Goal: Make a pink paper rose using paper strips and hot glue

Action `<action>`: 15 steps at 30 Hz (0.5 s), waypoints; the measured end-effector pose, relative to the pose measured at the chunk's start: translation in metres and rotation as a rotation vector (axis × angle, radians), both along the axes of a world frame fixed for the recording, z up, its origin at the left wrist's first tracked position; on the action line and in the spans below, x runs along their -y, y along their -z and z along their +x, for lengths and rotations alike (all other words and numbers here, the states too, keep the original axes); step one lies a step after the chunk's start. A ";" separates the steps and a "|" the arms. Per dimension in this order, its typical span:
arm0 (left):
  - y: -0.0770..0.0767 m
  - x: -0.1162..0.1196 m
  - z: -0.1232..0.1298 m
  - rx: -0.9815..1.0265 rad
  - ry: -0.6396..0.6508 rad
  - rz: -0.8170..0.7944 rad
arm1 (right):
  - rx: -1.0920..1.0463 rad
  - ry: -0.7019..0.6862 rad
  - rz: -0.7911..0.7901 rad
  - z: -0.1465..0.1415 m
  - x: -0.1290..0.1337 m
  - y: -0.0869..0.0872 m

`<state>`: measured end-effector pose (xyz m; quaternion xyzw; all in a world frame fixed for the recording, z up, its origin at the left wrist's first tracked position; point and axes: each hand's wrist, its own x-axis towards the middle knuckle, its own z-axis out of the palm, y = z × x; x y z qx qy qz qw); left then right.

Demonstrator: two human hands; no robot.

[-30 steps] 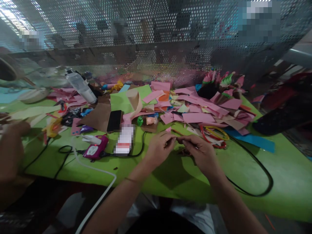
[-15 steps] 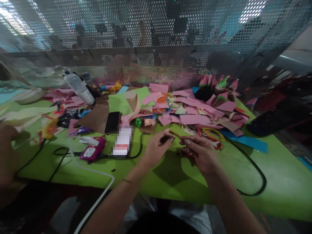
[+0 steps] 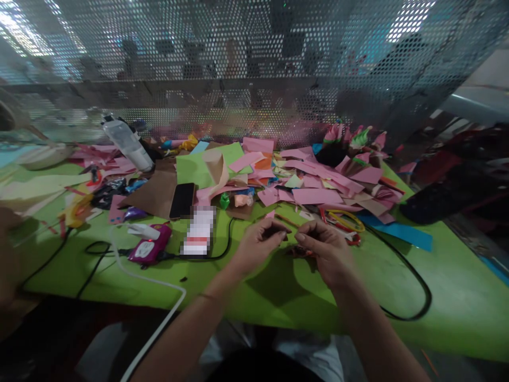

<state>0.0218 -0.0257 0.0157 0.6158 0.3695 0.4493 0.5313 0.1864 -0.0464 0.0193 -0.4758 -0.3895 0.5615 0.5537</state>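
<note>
My left hand (image 3: 260, 244) hovers over the green table, thumb and forefinger pinched together. A tiny dark bit seems to show at its fingertips, too small to name. Facing it, my right hand (image 3: 328, 246) is also pinched, and what it holds, if anything, is hidden. A narrow gap separates the two hands. Just behind them lies a thin brown stick (image 3: 287, 219). Beneath and beside my right fingers is a small heap of dark reddish scraps (image 3: 301, 251), partly covered. Scissors with yellow and red handles (image 3: 347, 220) lie just beyond my right hand.
Pink paper pieces (image 3: 318, 196) spread along the back. A black phone (image 3: 183, 200), a magenta power adapter (image 3: 150, 245) with cables, and a yellow glue gun (image 3: 77, 209) lie leftward. A bottle (image 3: 128, 143) leans near the mesh screen (image 3: 238, 63). Another person's arm (image 3: 11, 254) shows at far left.
Both hands keep their pinched pose with slight finger movement. My right fingertips have shifted a little, and the view has moved slightly. The other person's hand at far left has lowered.
</note>
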 end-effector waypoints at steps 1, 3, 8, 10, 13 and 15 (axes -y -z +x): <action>0.000 0.000 0.000 0.023 0.018 -0.016 | 0.014 -0.012 0.005 0.000 0.000 -0.001; 0.000 0.000 0.000 0.069 0.052 -0.043 | 0.039 -0.021 0.012 -0.001 0.001 -0.001; 0.001 0.001 0.003 0.103 0.104 -0.115 | 0.119 -0.007 0.032 -0.001 0.001 0.002; 0.001 0.001 0.003 0.109 0.098 -0.131 | 0.148 -0.013 0.045 0.000 0.001 0.004; 0.001 0.002 0.004 0.142 0.098 -0.159 | 0.170 -0.014 0.054 0.002 0.002 0.007; 0.001 0.001 0.004 0.157 0.107 -0.189 | 0.167 -0.023 0.046 0.005 0.002 0.010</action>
